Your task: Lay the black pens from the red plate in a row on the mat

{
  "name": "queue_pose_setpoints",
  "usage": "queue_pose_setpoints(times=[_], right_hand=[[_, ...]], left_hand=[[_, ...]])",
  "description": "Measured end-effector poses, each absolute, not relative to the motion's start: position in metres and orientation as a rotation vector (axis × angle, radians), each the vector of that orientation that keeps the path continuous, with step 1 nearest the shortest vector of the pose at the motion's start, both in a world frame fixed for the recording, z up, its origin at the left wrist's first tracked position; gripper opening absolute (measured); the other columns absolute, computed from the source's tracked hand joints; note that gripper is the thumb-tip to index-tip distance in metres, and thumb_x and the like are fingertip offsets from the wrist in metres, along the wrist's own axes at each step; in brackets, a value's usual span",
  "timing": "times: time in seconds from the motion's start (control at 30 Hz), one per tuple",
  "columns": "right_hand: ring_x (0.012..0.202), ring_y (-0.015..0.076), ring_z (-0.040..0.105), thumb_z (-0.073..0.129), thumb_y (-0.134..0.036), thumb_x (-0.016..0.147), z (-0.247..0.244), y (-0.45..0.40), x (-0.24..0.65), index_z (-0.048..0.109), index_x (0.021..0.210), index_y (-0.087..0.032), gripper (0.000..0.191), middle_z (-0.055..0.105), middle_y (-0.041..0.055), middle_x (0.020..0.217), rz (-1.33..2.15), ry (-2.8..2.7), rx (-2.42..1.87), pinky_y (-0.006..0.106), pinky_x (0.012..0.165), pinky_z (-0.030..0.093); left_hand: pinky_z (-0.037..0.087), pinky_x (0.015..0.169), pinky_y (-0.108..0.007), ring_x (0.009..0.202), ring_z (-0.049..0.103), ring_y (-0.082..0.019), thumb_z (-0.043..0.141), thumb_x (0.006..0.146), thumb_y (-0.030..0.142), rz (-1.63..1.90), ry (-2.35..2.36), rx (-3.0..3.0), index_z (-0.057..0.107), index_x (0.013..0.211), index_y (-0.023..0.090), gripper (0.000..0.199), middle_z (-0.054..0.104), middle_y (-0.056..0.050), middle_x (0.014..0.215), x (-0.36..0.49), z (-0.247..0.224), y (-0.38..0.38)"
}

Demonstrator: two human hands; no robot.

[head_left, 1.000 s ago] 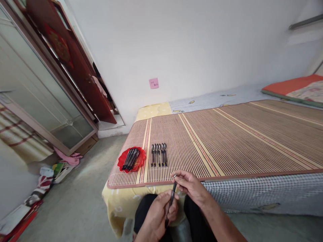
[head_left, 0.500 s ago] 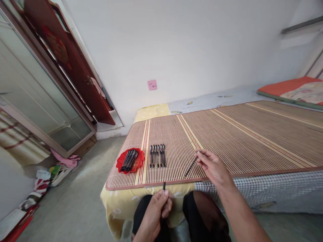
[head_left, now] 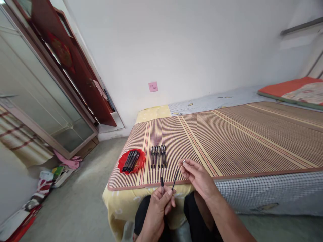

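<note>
My left hand is closed around a pen barrel whose black end points up from the fingers. In my right hand, thumb and fingers pinch the top of a thin dark pen refill. The refill slants down, its lower end at the left fingertips; I cannot tell whether it touches them. Beyond the hands, several black pens lie side by side in a row on the striped mat. Left of that row is a red scalloped dish with more black pens in it.
The mat covers a bed with a yellow sheet and a checked blue-grey sheet hanging at the front. An orange folded quilt lies far right. A pink note is on the wall. Glass and red doors stand left.
My right hand has moved left and down with the refill, bringing its lower end to the left hand. The pen barrel in my left hand has risen slightly and shows more.
</note>
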State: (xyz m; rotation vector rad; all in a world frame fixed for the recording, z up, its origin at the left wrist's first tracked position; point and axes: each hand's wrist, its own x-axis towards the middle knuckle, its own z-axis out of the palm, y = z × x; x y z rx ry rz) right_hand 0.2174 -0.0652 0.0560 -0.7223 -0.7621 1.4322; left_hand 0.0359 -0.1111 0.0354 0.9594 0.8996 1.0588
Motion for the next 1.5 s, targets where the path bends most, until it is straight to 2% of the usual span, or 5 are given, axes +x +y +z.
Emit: queue_pose_setpoints(times=[0.8,0.9,1.07,1.27,1.5], right_hand=[[0.057,0.0086,0.053,0.074,-0.04,0.086,0.053,-0.078,0.213,0.071,0.089,-0.017,0.024,0.063,-0.0009,0.066,1.522,-1.106,-0.675,0.021,0.055,0.041],[0.055,0.0083,0.054,0.077,-0.042,0.083,0.055,-0.08,0.203,0.071,0.09,-0.017,0.027,0.068,0.0019,0.077,1.467,-1.058,-0.688,0.02,0.052,0.042],[0.061,0.0101,0.061,0.075,-0.047,0.084,0.059,-0.08,0.191,0.07,0.117,-0.021,0.042,0.072,0.0074,0.103,1.453,-0.901,-0.683,0.022,0.054,0.048],[0.057,0.0104,0.056,0.077,-0.051,0.079,0.053,-0.072,0.188,0.075,0.098,-0.018,0.037,0.073,0.0071,0.091,1.341,-0.882,-0.782,0.022,0.048,0.043],[0.057,0.012,0.053,0.073,-0.055,0.082,0.039,-0.071,0.177,0.07,0.081,-0.019,0.037,0.069,0.0038,0.074,1.227,-0.938,-0.9,0.024,0.054,0.044]], left_hand=[[0.012,0.044,-0.02,0.041,0.022,-0.002,0.08,0.08,0.042,1.069,0.791,0.841,0.061,0.081,0.013,0.034,0.054,0.005,0.053,0.044,0.034,-0.118],[0.014,0.045,-0.02,0.043,0.025,-0.002,0.08,0.079,0.045,1.143,0.882,0.922,0.059,0.075,0.014,0.037,0.056,0.004,0.057,0.047,0.039,-0.117],[0.015,0.045,-0.021,0.044,0.025,-0.003,0.078,0.079,0.047,1.183,0.929,0.919,0.056,0.073,0.016,0.039,0.057,0.004,0.058,0.049,0.042,-0.112],[0.013,0.044,-0.021,0.043,0.024,-0.003,0.079,0.078,0.049,1.165,0.943,0.928,0.057,0.074,0.015,0.04,0.057,0.004,0.058,0.049,0.038,-0.11],[0.016,0.045,-0.022,0.044,0.027,-0.005,0.071,0.084,0.055,1.139,0.999,1.01,0.061,0.079,0.015,0.041,0.057,0.003,0.059,0.048,0.028,-0.109]])
